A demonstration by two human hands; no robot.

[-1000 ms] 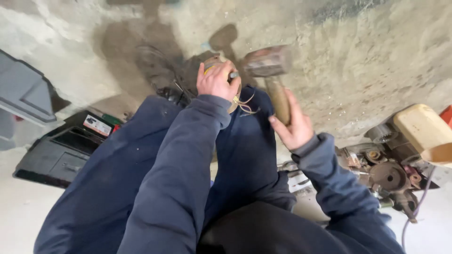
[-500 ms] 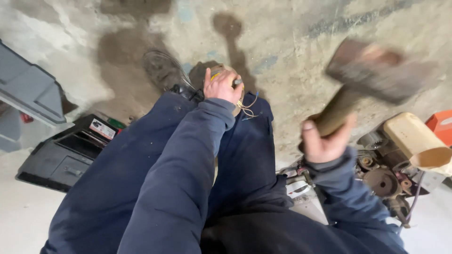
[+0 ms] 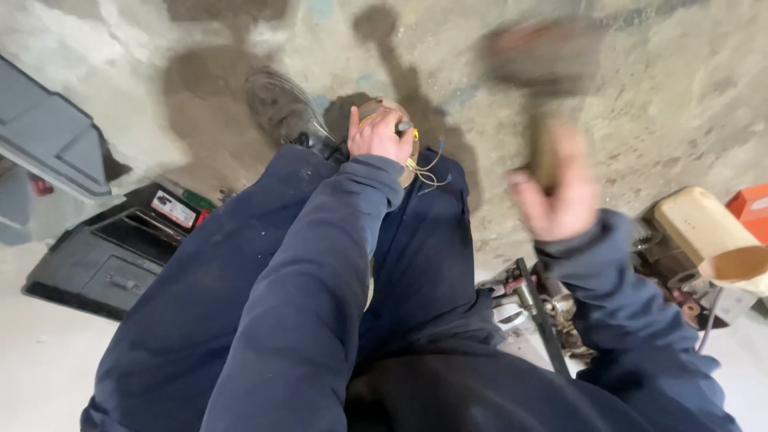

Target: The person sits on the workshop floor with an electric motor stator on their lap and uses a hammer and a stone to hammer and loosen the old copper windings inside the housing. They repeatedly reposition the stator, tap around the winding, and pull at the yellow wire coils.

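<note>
Swung leftward since the earlier frame: blurred mallet (image 3: 538, 64), gripped by right hand (image 3: 560, 192). Left hand (image 3: 380, 138) closed around a metal punch (image 3: 402, 127) atop a round wired part (image 3: 392, 120), on rough concrete floor (image 3: 680, 104). Black toolbox (image 3: 112, 256) nearby.

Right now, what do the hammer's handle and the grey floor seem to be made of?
The hammer's handle looks like tan wood, though motion blurs it. The grey floor looks like rough bare concrete: mottled, gritty, stained. The right hand grips the handle.
</note>
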